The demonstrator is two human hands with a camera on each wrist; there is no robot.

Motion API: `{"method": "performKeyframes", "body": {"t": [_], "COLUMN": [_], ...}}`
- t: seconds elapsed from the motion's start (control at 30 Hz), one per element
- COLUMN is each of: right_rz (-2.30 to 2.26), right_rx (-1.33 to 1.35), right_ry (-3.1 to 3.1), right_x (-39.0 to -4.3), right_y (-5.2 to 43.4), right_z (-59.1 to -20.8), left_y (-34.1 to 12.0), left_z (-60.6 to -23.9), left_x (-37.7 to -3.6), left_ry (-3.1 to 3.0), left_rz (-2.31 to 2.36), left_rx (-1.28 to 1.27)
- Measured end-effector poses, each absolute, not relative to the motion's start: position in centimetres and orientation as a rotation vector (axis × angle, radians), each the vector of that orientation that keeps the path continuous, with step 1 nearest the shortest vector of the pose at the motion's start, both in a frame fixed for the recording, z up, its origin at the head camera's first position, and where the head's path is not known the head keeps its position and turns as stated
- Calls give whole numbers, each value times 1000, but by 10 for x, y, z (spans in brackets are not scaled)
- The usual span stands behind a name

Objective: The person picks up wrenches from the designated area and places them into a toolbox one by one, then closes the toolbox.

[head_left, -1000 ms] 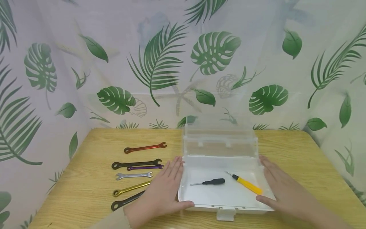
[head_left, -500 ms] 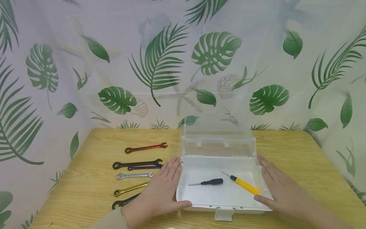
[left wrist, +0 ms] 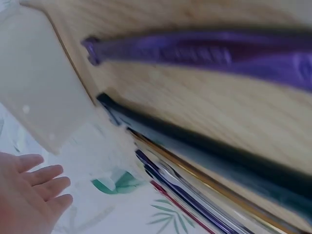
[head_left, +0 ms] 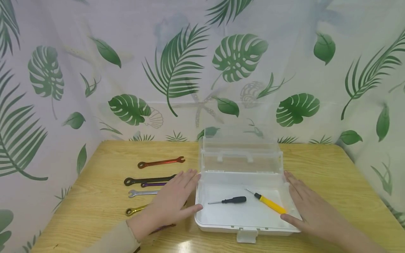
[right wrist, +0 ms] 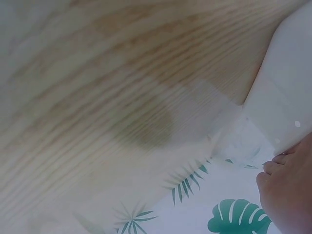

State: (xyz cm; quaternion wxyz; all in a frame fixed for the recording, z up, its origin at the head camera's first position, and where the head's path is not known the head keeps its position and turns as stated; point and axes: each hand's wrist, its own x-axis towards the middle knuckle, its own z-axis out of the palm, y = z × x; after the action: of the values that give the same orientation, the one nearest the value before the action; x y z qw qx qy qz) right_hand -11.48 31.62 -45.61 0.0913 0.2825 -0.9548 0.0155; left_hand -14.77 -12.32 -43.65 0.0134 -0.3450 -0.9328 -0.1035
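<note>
A white plastic toolbox (head_left: 218, 229) with its clear lid (head_left: 242, 146) raised stands on the wooden table. Inside lie a black-handled screwdriver (head_left: 235, 200) and a yellow-handled screwdriver (head_left: 272, 204). My left hand (head_left: 169, 200), fingers straight, is beside the left wall, its thumb tip right at the rim; in the left wrist view the fingers (left wrist: 46, 187) are spread in the air. My right hand (head_left: 316, 212) lies with straight fingers along the right wall, its thumb over the front corner near the yellow handle. Neither hand holds anything.
Several wrenches lie left of the box: a red one (head_left: 162, 162), a black one (head_left: 145, 181), a silver one (head_left: 142, 193) and a gold one (head_left: 133, 210). My left arm partly covers the nearer ones. A purple wrench (left wrist: 185, 52) is close in the left wrist view. Leaf-printed cloth (head_left: 186, 70) hangs behind.
The box has shifted slightly left with both hands against it. My left hand has since drawn back leftward, its thumb lifting off the front corner. The right hand keeps its place along the wall.
</note>
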Motion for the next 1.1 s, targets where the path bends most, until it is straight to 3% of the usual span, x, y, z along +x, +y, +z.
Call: {"method": "performKeyframes", "body": {"t": [1.1], "right_rz": [90], "right_rx": [802], "right_ry": [-2855], "right_x": [-113], "right_y": [315], "right_z": [-457], "left_y": [-177], "left_z": [-435], "left_x": [-217], "left_ry": [-2874], "left_rz": [-848], "left_rx": [-558]}}
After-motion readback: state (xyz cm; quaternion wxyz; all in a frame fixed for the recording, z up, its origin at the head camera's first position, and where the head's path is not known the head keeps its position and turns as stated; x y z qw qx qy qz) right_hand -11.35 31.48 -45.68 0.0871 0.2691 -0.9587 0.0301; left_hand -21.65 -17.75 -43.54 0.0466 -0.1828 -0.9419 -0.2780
